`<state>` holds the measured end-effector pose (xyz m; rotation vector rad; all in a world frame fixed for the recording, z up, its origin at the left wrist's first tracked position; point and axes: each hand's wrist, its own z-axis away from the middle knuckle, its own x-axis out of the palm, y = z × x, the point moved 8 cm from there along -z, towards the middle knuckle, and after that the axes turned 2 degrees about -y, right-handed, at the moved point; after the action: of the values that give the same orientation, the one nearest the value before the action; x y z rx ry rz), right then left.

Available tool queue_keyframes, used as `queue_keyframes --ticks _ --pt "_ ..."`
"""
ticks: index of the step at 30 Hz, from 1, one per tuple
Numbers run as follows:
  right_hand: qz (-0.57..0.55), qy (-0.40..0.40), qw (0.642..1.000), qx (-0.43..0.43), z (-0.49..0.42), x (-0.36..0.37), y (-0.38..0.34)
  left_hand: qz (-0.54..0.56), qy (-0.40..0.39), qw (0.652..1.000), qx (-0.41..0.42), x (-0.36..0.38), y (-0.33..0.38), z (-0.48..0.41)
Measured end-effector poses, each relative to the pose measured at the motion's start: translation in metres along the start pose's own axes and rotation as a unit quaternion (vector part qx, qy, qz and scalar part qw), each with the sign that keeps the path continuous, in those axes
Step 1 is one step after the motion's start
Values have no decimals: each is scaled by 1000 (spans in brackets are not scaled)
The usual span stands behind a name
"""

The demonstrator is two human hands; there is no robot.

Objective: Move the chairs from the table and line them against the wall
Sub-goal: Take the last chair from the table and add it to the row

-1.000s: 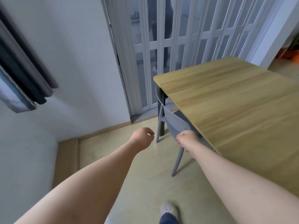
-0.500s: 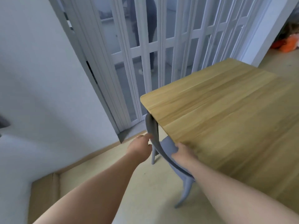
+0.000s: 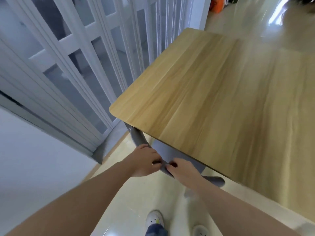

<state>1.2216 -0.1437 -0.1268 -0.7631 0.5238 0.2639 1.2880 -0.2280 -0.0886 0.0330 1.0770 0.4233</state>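
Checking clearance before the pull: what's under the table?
A grey chair, tucked in; mainly its curved backrest shows, gripped by left hand and right hand. The table hides the rest.

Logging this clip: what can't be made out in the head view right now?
All in the head view:
1. Grey chair: mostly hidden under the wooden table; only the backrest shows clearly.
2. Left hand and right hand: their backs cover where the palms meet the backrest.
3. Table's far right: motion-blurred and cut by the frame edge; other chairs cannot be told.
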Motion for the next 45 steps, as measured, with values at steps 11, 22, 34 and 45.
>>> queue_keyframes --ticks 11,22,34,45 --pt "168 29 983 -63 36 -3 0 -139 -24 988 -58 16 11 -7" --pt "153 -15 980 -125 67 5 45 -39 -51 981 -185 44 59 28" --pt "225 -46 955 -190 118 9 82 100 25 943 -316 90 125 73" --pt "320 -86 920 -210 185 51 95 90 -5 940 -330 137 169 125"
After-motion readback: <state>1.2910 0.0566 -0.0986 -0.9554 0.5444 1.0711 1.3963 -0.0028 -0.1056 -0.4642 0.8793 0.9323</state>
